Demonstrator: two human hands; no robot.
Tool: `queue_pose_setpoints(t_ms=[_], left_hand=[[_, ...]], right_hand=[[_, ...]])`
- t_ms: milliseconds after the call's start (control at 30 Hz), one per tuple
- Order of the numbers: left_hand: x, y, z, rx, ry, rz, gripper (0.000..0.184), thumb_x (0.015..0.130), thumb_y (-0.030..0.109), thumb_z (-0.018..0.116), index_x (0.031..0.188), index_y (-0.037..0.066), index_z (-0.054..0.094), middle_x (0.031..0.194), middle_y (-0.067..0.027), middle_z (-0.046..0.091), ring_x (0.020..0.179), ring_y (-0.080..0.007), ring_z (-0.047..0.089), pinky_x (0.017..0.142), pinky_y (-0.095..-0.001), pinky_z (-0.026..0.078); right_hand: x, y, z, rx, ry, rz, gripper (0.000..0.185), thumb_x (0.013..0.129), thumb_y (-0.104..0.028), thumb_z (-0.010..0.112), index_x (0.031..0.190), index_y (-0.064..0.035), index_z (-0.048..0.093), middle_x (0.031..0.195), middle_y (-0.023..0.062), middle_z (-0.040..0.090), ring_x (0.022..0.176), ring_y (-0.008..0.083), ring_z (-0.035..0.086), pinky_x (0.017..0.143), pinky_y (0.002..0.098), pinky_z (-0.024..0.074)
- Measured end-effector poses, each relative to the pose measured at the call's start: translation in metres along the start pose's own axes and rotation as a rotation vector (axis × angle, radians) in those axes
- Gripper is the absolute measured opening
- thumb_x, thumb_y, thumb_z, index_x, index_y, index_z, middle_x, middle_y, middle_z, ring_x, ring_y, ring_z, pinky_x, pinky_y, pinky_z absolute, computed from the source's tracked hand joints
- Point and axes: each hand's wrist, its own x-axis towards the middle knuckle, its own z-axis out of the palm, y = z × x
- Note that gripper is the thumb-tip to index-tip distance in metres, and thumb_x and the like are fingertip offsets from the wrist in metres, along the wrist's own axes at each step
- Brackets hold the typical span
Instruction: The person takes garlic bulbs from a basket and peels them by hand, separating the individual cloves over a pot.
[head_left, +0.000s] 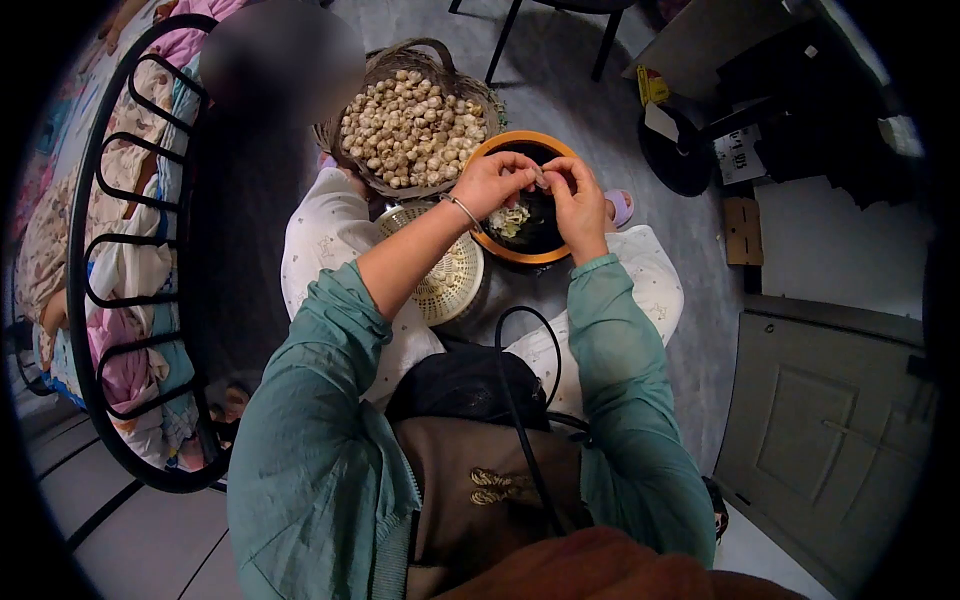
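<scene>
My left hand (493, 184), with a bracelet at the wrist, and my right hand (579, 205) meet fingertip to fingertip over a dark bin with an orange rim (532, 259). Both pinch a small pale pinkish garlic clove (541, 178), partly covered by the fingers. Pale garlic skins (511, 221) lie inside the bin below. Left of it, a cream plastic colander (470, 283) holds some small pale pieces, and my left forearm hides part of it. Beyond the colander, a wicker basket (428, 48) is heaped with garlic bulbs (412, 130).
A black metal bed frame (80, 255) with bedding stands at the left. Black chair legs (503, 42) are at the top. On the right are a small cardboard box (742, 231) and a grey door (815, 420). A black cable (510, 375) loops over my lap.
</scene>
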Motion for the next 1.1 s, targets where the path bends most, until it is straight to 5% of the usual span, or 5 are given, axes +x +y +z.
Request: queue_pose_setpoints(t_ms=[233, 467, 733, 867, 1100], left_hand=[[0.002, -0.002, -0.002, 0.042, -0.093, -0.056, 0.015, 0.087, 0.02, 0.058, 0.095, 0.008, 0.063, 0.076, 0.0026, 0.058, 0.051, -0.0034, 0.046, 0.044, -0.017, 0.035], [0.001, -0.003, -0.001, -0.027, -0.075, -0.108, 0.014, 0.086, 0.019, 0.058, 0.095, 0.009, 0.062, 0.076, 0.0035, 0.058, 0.051, -0.0036, 0.047, 0.043, -0.0166, 0.033], [0.004, -0.008, -0.004, -0.153, 0.021, -0.132, 0.02, 0.087, 0.017, 0.057, 0.103, 0.006, 0.058, 0.079, 0.001, 0.06, 0.05, -0.0047, 0.047, 0.041, -0.0168, 0.031], [0.005, -0.01, -0.006, -0.211, -0.002, -0.12, 0.018, 0.087, 0.017, 0.057, 0.1, 0.005, 0.058, 0.078, 0.0, 0.06, 0.051, -0.005, 0.048, 0.043, -0.0173, 0.033], [-0.002, 0.001, -0.004, -0.124, -0.021, -0.114, 0.018, 0.088, 0.018, 0.056, 0.1, 0.005, 0.059, 0.078, 0.0003, 0.059, 0.05, -0.0041, 0.046, 0.04, -0.0162, 0.029]], right_hand=[[0.0, -0.002, 0.002, -0.064, 0.055, -0.107, 0.01, 0.088, -0.002, 0.053, 0.098, -0.0018, 0.054, 0.09, 0.003, 0.056, 0.077, 0.0101, 0.055, 0.07, 0.0214, 0.0456], [0.006, 0.005, -0.007, 0.042, 0.159, 0.071, 0.009, 0.089, -0.004, 0.05, 0.094, 0.0009, 0.055, 0.091, 0.0076, 0.056, 0.078, 0.0131, 0.058, 0.067, 0.0251, 0.051], [0.003, 0.006, -0.006, 0.135, -0.087, 0.359, 0.017, 0.087, -0.017, 0.058, 0.081, -0.0005, 0.058, 0.076, 0.0048, 0.057, 0.062, 0.0112, 0.051, 0.056, 0.0235, 0.0435], [-0.001, 0.01, -0.002, -0.195, -0.139, 0.068, 0.017, 0.091, -0.019, 0.054, 0.085, -0.0038, 0.059, 0.074, -0.0031, 0.054, 0.066, 0.0059, 0.051, 0.057, 0.0168, 0.0394], [0.001, 0.001, -0.009, 0.246, -0.239, 0.33, 0.017, 0.089, -0.019, 0.057, 0.079, -0.0049, 0.056, 0.069, -0.0034, 0.053, 0.061, 0.0041, 0.046, 0.053, 0.019, 0.0365]])
